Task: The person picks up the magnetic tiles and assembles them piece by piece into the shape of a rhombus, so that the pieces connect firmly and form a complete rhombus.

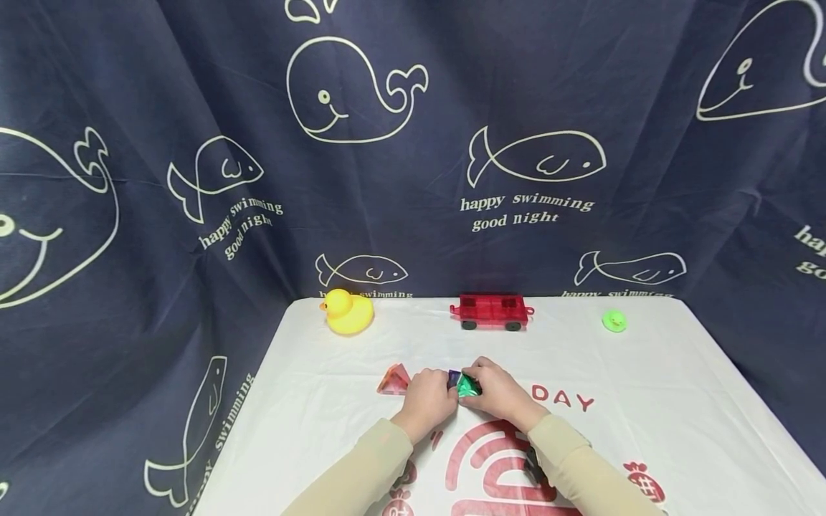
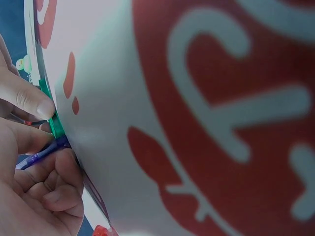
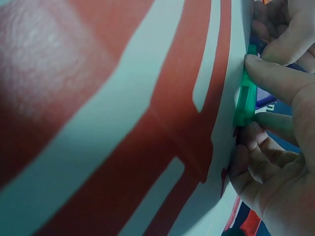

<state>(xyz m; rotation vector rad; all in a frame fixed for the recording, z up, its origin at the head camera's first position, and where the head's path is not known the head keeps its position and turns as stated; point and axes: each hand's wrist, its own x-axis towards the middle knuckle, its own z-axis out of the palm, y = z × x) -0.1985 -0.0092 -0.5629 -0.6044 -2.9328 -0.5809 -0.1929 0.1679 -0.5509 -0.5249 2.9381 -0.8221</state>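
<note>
Over the middle of the table, both hands are close together at two small translucent tiles. My left hand pinches a purple tile between thumb and fingers, its other fingers curled in. My right hand grips a green tile, thumb and fingertips at its edges. In the right wrist view the green tile stands on edge close to the tabletop, the purple one behind it. The tiles meet at a corner in the left wrist view. Just left of the left hand sits a translucent orange-red triangular piece.
Along the back edge stand a yellow rubber duck, a red wheeled toy wagon base and a small green duck. The white tablecloth carries red print. A dark blue curtain hangs behind the table.
</note>
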